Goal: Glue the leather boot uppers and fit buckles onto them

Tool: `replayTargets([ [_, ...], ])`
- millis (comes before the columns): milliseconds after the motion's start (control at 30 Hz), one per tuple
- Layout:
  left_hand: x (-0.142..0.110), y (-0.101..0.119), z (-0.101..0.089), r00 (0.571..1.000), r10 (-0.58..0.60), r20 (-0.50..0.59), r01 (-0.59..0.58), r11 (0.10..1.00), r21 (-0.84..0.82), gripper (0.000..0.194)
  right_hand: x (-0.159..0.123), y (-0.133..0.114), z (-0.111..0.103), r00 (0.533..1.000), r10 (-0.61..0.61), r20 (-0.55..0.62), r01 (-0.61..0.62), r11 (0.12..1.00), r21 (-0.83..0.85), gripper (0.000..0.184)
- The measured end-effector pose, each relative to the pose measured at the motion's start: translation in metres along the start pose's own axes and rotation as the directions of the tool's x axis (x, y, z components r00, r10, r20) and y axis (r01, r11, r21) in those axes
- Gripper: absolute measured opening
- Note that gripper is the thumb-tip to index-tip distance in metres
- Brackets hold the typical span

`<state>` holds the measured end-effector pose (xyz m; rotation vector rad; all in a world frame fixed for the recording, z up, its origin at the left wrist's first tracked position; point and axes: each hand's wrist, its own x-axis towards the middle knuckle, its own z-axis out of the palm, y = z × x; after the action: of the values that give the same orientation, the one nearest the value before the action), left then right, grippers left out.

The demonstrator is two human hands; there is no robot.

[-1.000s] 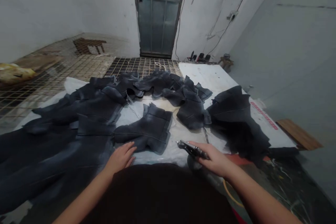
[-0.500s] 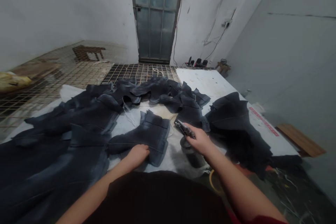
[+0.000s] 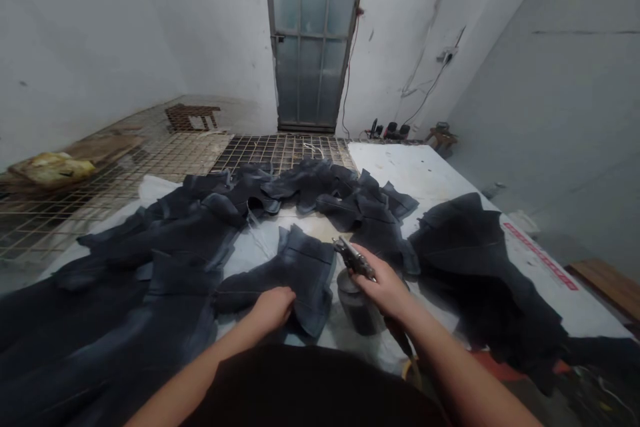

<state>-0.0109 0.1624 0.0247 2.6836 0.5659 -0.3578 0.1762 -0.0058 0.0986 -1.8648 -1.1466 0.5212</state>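
Note:
A dark blue-black cut cloth piece point(image 3: 295, 267), paler along its edges, lies on the white-covered table in front of me. My left hand point(image 3: 275, 307) rests at its near edge with curled fingers closed on the cloth; the fingertips are partly hidden. In my right hand point(image 3: 383, 280) is a metal spray gun point(image 3: 354, 257), its nozzle pointing left toward the cloth. Beneath the gun shows a grey cup point(image 3: 357, 303), and a hose runs down by my wrist. Many similar dark pieces point(image 3: 185, 240) lie overlapping to the left and behind.
To the right a pile of dark cloth pieces point(image 3: 475, 267) hangs over the near table edge. A wire mesh rack point(image 3: 185, 153) stretches across the back left, with a yellowish bundle point(image 3: 57, 169) on it. A metal-framed door point(image 3: 315, 47) stands behind; a wooden board point(image 3: 607, 283) is at right.
The view has tilted and shifted slightly, so the scene sits lower and a little to the right. My right hand has turned the spray gun slightly; my left hand stays at the cloth.

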Motion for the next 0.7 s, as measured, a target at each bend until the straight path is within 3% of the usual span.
replayTargets([
  [167, 0.024, -0.014, -0.005, 0.993, -0.116, 0.037, 0.121, 0.966, -0.227, 0.008, -0.025, 0.006, -0.017, 0.999, 0.039, 0.030, -0.041, 0.993, 0.106, 0.057],
  [267, 0.044, -0.024, -0.024, 0.968, -0.232, -0.095, 0.194, 0.934, -0.301, 0.014, -0.039, 0.007, -0.022, 0.998, 0.039, 0.039, -0.042, 0.995, 0.088, 0.056],
  [333, 0.054, -0.032, -0.050, 0.914, -0.321, -0.249, 0.231, 0.915, -0.332, 0.020, -0.045, 0.007, -0.021, 0.998, 0.037, 0.050, -0.041, 0.996, 0.076, 0.056],
  [400, 0.059, -0.039, -0.085, 0.827, -0.382, -0.413, 0.243, 0.905, -0.351, 0.023, -0.047, 0.007, -0.019, 0.997, 0.035, 0.071, -0.040, 0.997, 0.061, 0.056],
  [467, 0.057, -0.047, -0.124, 0.733, -0.388, -0.559, 0.214, 0.912, -0.351, 0.025, -0.046, 0.005, -0.016, 0.994, 0.018, 0.108, -0.023, 0.999, 0.042, 0.058],
  [533, 0.048, -0.051, -0.159, 0.665, -0.344, -0.663, 0.154, 0.932, -0.328, 0.031, -0.044, 0.002, -0.012, 0.987, -0.004, 0.162, 0.000, 1.000, 0.031, 0.061],
  [600, 0.035, -0.052, -0.183, 0.659, -0.252, -0.708, 0.050, 0.955, -0.294, 0.032, -0.043, 0.000, -0.009, 0.978, -0.014, 0.209, 0.009, 1.000, 0.026, 0.063],
  [700, 0.015, -0.044, -0.201, 0.727, -0.105, -0.678, -0.102, 0.961, -0.258, 0.030, -0.042, -0.003, -0.008, 0.976, -0.008, 0.218, 0.002, 1.000, 0.024, 0.062],
])
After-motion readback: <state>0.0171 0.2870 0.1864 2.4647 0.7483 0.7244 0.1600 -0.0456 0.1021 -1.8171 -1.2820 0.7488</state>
